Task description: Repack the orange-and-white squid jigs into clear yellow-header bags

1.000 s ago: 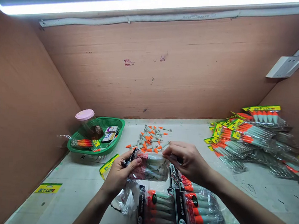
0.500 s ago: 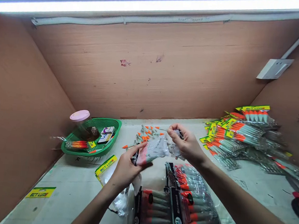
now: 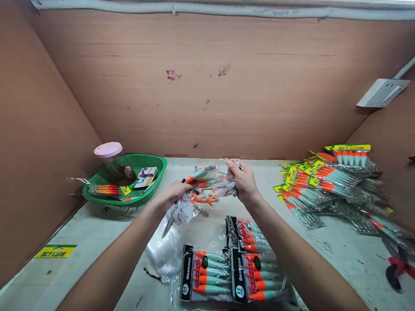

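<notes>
My left hand (image 3: 176,192) is closed on fishing lures (image 3: 202,173) with orange heads and pale green bodies, just above the table. Crumpled clear and white plastic (image 3: 181,211) hangs below its fingers. To the right, my right hand (image 3: 243,180) pinches a clear plastic bag (image 3: 226,188) that stretches toward the left hand. Small orange-tipped pieces (image 3: 204,196) lie behind and under the plastic, partly hidden. Closer to me are packs of lures (image 3: 212,275) with black "Seawood" headers.
A green basket (image 3: 161,171) with a pink-lidded jar (image 3: 109,150) stands left. Yellow-headed lure packs (image 3: 329,179) are heaped right, near red-handled cutters (image 3: 405,271). Clear bags (image 3: 162,248) and a yellow "BCT LURE" card (image 3: 56,251) lie on the table. Wooden walls enclose the back and sides.
The white packet held between my hands has given way to exposed lures and crumpled plastic. My left hand has moved left and up, my right hand slightly left. The view has tilted down.
</notes>
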### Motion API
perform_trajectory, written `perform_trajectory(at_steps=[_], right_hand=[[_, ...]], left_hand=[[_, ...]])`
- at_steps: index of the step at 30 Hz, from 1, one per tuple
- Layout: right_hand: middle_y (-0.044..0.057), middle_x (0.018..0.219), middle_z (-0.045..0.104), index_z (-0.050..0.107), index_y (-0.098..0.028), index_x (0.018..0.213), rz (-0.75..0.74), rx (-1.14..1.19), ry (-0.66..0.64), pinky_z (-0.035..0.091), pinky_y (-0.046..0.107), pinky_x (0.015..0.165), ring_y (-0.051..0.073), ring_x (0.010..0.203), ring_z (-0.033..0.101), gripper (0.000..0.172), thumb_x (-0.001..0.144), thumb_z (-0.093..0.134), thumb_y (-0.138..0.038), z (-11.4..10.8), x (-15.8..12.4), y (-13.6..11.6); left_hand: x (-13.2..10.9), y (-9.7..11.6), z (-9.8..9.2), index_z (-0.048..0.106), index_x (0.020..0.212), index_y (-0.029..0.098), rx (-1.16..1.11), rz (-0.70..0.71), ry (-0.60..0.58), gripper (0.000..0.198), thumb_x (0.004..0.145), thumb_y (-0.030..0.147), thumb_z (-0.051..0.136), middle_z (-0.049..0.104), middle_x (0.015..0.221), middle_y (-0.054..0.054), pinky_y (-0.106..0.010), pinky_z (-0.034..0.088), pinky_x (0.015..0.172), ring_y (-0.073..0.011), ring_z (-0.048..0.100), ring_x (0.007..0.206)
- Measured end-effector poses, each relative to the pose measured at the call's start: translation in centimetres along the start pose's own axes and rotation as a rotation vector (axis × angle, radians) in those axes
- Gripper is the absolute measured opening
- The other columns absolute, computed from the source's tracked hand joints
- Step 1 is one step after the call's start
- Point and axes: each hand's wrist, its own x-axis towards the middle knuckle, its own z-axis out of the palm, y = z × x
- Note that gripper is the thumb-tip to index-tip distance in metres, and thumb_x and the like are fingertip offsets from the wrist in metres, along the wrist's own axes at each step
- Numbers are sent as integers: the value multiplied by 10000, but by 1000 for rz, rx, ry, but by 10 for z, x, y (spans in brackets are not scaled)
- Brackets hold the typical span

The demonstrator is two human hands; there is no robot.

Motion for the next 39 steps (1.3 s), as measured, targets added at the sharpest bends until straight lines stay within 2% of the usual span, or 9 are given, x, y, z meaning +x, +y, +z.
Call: perform_trajectory(at_steps=[2, 5, 10, 13, 18, 27, 33, 36, 39], right_hand=[[-72, 585, 447, 547, -154, 783, 47, -42, -33, 364, 197, 460, 60, 466, 400, 318, 859, 592, -459, 6, 4, 15], [-1, 818, 599, 595, -126, 933, 135, -126, -31, 497, 251, 590, 101, 651, 573, 225, 912, 568, -349, 8, 15, 31], [65, 1098, 597, 560, -145, 1144, 262, -258, 121, 537, 365, 762, 184, 905, 615, 295, 922, 554, -339, -9, 49, 43], [66, 1107, 598, 566, -144, 1140, 277, -328, 125, 535, 376, 779, 191, 924, 614, 293, 917, 563, -334, -11, 55, 46], [63, 1086, 605, 572, -141, 1123, 241, -438, 119, 535, 369, 770, 184, 907, 617, 284, 918, 561, -338, -5, 55, 51], [58, 1060, 612, 581, -139, 1099, 130, -666, 115, 536, 362, 764, 176, 889, 619, 262, 917, 564, -327, -15, 72, 50], [64, 1090, 609, 587, -153, 1098, 105, -753, 67, 529, 372, 793, 177, 918, 613, 244, 920, 560, -318, -12, 74, 50], [60, 1074, 612, 584, -145, 1101, 111, -758, 70, 534, 366, 776, 177, 901, 618, 256, 918, 563, -324, -13, 78, 48], [59, 1066, 613, 580, -141, 1106, 114, -748, 100, 537, 362, 764, 175, 889, 621, 265, 920, 559, -329, -10, 84, 42]], left_hand=[[13, 5, -3, 622, 886, 124, 71, -59, 5, 249, 875, 370, 582, 644, 811, -14, -290, 515, 623, -129, 606, 669], [23, 11, -8, 614, 935, 122, 161, -105, 11, 231, 879, 344, 583, 635, 892, -26, -314, 531, 666, -153, 616, 752], [19, 14, -24, 630, 901, 128, 162, -30, -98, 299, 875, 420, 570, 655, 837, -24, -310, 525, 668, -141, 621, 713], [21, 10, -26, 626, 866, 126, 183, -1, -51, 362, 886, 473, 527, 646, 791, -16, -303, 508, 650, -136, 608, 674], [30, 6, -18, 610, 871, 124, 277, 28, 80, 316, 880, 434, 552, 617, 821, -8, -306, 507, 647, -150, 596, 708], [29, 11, -29, 612, 936, 125, 347, 163, 146, 282, 897, 395, 542, 629, 875, -21, -312, 526, 659, -152, 610, 739], [34, 13, -36, 613, 1023, 142, 396, 254, 190, 287, 902, 390, 535, 639, 1016, -57, -380, 528, 779, -191, 622, 877], [35, 23, -40, 611, 1070, 153, 441, 360, 234, 290, 908, 378, 524, 622, 1136, -76, -440, 477, 900, -224, 594, 1022], [32, 26, -34, 626, 1066, 168, 519, 447, 222, 265, 911, 357, 523, 628, 1173, -78, -455, 425, 972, -220, 573, 1092]])
